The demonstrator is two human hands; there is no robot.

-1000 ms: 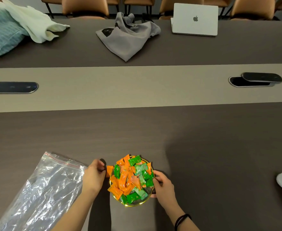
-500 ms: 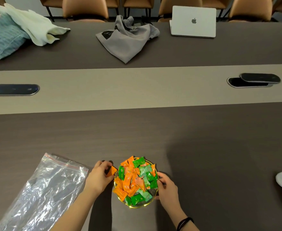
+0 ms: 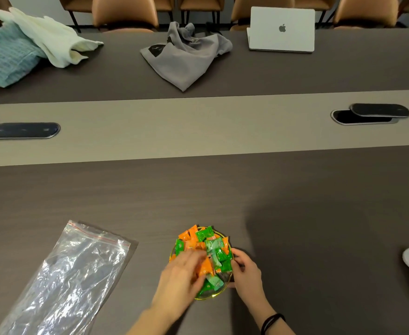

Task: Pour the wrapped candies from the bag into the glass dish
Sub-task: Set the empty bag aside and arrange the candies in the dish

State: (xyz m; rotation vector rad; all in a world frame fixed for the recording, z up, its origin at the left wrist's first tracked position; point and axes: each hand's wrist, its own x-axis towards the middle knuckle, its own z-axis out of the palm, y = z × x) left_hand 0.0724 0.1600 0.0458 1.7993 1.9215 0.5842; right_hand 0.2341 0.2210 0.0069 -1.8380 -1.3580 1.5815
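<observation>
Left hand (image 3: 181,276) spread flat on the candies (image 3: 208,252), right hand (image 3: 245,269) clasping the dish (image 3: 213,294) near the desk's front edge, I judge pouring done; next, release.

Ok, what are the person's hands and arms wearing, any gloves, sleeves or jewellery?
No gloves and no sleeves in view: both forearms are bare. The right hand has a thin black band, looped double, around its wrist. The left hand shows no rings, watch or band.
</observation>
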